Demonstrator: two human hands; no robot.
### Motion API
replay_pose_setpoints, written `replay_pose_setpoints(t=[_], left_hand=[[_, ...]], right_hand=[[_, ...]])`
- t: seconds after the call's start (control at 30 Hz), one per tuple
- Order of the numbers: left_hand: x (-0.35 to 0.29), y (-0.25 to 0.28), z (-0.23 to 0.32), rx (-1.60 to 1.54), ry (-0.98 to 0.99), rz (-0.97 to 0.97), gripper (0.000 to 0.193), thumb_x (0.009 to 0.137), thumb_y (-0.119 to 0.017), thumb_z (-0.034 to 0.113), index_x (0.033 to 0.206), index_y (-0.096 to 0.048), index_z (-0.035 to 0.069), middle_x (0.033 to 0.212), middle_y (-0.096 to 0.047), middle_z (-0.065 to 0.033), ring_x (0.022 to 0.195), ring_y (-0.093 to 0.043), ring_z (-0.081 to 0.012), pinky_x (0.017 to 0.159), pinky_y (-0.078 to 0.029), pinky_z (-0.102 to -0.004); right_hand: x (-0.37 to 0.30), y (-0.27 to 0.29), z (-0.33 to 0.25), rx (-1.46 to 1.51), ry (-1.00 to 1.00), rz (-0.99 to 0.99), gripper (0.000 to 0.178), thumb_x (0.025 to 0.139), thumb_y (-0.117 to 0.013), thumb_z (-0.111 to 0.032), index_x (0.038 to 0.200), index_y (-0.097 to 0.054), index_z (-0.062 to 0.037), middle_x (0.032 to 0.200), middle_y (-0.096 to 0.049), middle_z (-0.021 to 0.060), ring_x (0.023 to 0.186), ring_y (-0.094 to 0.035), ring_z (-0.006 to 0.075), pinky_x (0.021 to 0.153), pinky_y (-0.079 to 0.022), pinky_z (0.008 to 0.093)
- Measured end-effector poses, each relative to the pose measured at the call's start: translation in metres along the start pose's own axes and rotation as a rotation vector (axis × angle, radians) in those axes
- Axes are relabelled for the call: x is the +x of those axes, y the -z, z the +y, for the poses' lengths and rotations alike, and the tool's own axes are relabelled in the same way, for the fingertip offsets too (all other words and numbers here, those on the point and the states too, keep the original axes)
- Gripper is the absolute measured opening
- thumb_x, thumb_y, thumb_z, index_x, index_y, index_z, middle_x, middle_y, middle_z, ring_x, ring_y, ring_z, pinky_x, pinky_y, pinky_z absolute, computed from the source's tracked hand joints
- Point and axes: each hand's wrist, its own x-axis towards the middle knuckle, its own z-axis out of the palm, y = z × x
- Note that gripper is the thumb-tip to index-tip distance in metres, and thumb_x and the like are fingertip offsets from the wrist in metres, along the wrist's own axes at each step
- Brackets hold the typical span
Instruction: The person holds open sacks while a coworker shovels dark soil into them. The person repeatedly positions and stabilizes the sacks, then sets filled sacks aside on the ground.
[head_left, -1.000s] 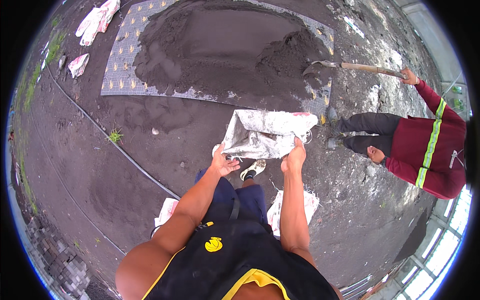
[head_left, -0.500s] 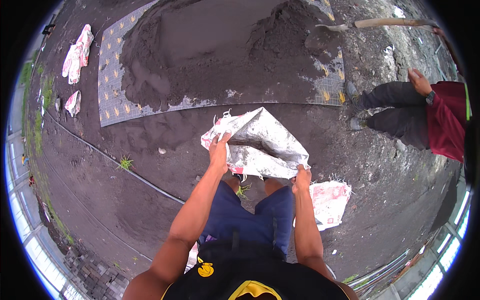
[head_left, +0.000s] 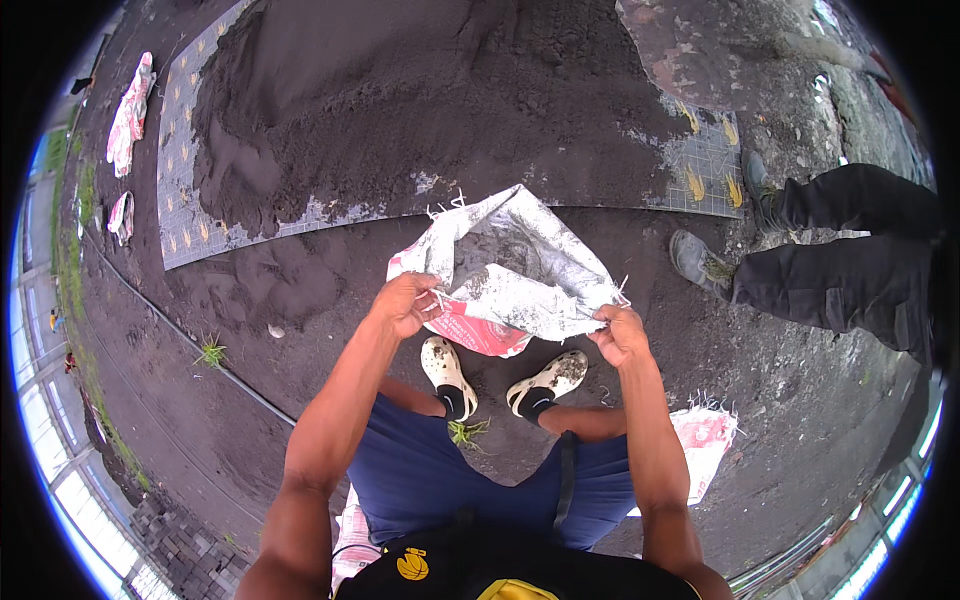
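Observation:
A white woven sack with red print (head_left: 520,300) hangs in front of my shins, its mouth spread open toward the pile. Dark grit clings to its inside. My left hand (head_left: 405,303) pinches the rim on the left, fingers closed. On the right, my right hand (head_left: 620,335) grips the opposite rim between thumb and fingers. Just beyond the sack lies a broad heap of dark sand (head_left: 420,120) on a patterned sheet (head_left: 700,175). A co-worker's shovel (head_left: 690,55), its handle blurred by motion, is over the heap's right side.
The co-worker's legs (head_left: 840,270) stand at the right, one shoe near the sheet's corner. Another sack (head_left: 705,445) lies by my right leg, and more sacks (head_left: 130,115) lie at far left. A thin pipe (head_left: 190,330) crosses the ground at left. My clogs (head_left: 447,375) are below the sack.
My hands have spread the sack's mouth wider, and my knees are bent farther apart. The shovel has come nearer over the heap. The co-worker has stepped closer, one foot forward.

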Motion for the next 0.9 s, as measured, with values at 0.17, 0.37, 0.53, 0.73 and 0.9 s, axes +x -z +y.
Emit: replay_pose_setpoints(t=[0.17,0.37,0.53,0.73,0.9], left_hand=[[0.044,-0.011,0.037,-0.455,-0.274,-0.417,0.041,0.078,-0.04,-0.009,0.117,-0.051,-0.013,0.116,-0.059,-0.0247,0.108,-0.062,-0.0413,0.105,-0.051,-0.0588],[0.081,-0.017,0.052,-0.701,-0.313,-0.398,0.044,0.085,-0.036,-0.001,0.12,-0.059,-0.014,0.124,-0.063,-0.0301,0.115,-0.063,-0.0432,0.11,-0.047,-0.0601],[0.078,0.008,0.066,-0.509,-0.461,-0.503,0.04,0.081,-0.044,0.019,0.102,-0.064,-0.008,0.111,-0.068,-0.0283,0.1,-0.067,-0.0422,0.099,-0.052,-0.0619],[0.065,0.013,0.066,-0.498,-0.341,-0.564,0.065,0.094,-0.05,0.045,0.129,-0.059,-0.008,0.12,-0.067,-0.0258,0.105,-0.068,-0.0411,0.098,-0.052,-0.0568],[0.065,0.015,0.072,-0.29,-0.353,-0.483,0.041,0.103,-0.058,0.037,0.122,-0.064,0.001,0.115,-0.072,-0.0148,0.097,-0.072,-0.0284,0.09,-0.059,-0.0488]], right_hand=[[0.042,0.005,-0.018,0.173,0.003,-0.092,0.038,0.076,-0.049,0.006,0.113,-0.059,0.0044,0.113,-0.066,0.0167,0.101,-0.065,0.0316,0.09,-0.054,0.0524],[0.082,-0.018,-0.006,0.467,0.078,-0.136,0.042,0.076,-0.046,-0.001,0.116,-0.058,0.0039,0.127,-0.063,0.02,0.123,-0.06,0.0372,0.11,-0.043,0.0614],[0.069,-0.031,0.013,0.592,0.165,-0.231,0.048,0.08,-0.044,-0.006,0.126,-0.057,0.0032,0.128,-0.064,0.0184,0.122,-0.061,0.0364,0.111,-0.044,0.0582],[0.061,-0.061,0.015,0.569,0.225,-0.292,0.043,0.092,-0.046,-0.023,0.127,-0.061,-0.002,0.127,-0.066,0.0137,0.119,-0.063,0.0317,0.106,-0.047,0.0503],[0.075,-0.073,0.022,0.383,0.266,-0.274,0.042,0.103,-0.045,-0.032,0.129,-0.061,-0.0032,0.129,-0.066,0.0126,0.12,-0.062,0.0305,0.107,-0.047,0.0502]])
